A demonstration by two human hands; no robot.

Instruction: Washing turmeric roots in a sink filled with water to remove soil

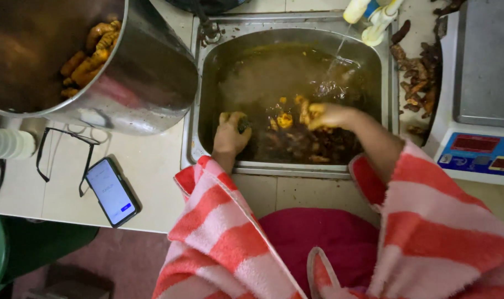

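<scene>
Both my hands are down in a steel sink [195, 111] full of muddy brown water. My left hand [230, 133] is closed around a dark root piece near the sink's left wall. My right hand [328, 115] grips yellow-orange root pieces [304, 109] just above the water. More roots [313, 145] lie submerged along the near side. A thin stream of water falls from the tap [374, 16] into the back right of the sink. Red-and-white striped sleeves cover my forearms.
A large steel pot [147, 77] with washed orange roots [91, 52] stands left of the sink. Eyeglasses [63, 155] and a lit phone [113, 191] lie on the white counter. Unwashed roots [415, 77] and a weighing scale [479, 99] sit at the right.
</scene>
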